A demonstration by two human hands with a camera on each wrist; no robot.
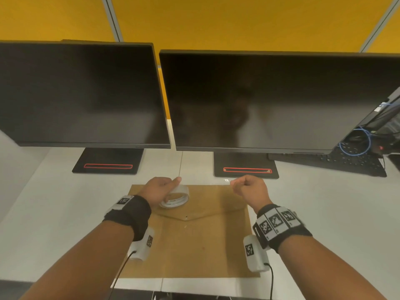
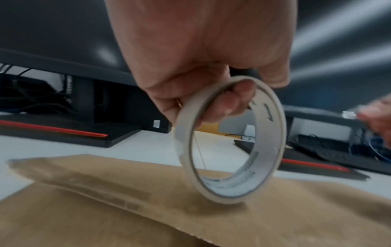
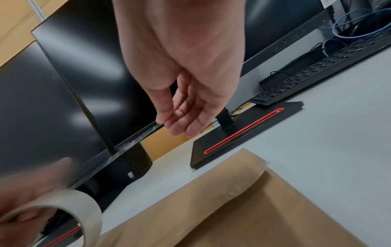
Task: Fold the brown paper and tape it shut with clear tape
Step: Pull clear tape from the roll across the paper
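The brown paper (image 1: 194, 241) lies flat on the white surface (image 1: 324, 213), near the person and in front of 2 dark monitors (image 1: 82, 94), with its far part folded toward the near side so that a pointed flap edge shows across the middle. The left hand (image 1: 159, 188) is over the far left part of the paper; its grip is closed on the tape roll (image 1: 175, 197), with a finger hooked through the ring and the thumb on the outer rim. In the left wrist view the roll (image 2: 230, 140) stands tilted on edge, its lowest rim just above or touching the paper (image 2: 148, 208); contact cannot be told. The right hand (image 1: 249, 187) is over the far right edge of the paper, its grip pinching the free end of a clear tape strip (image 3: 135, 142) between thumb and fingertips (image 3: 180, 127). The strip runs taut from that pinch back toward the roll (image 3: 63, 215). A black keyboard (image 1: 346, 163) and a looped blue cable (image 1: 357, 144) sit at the far right.
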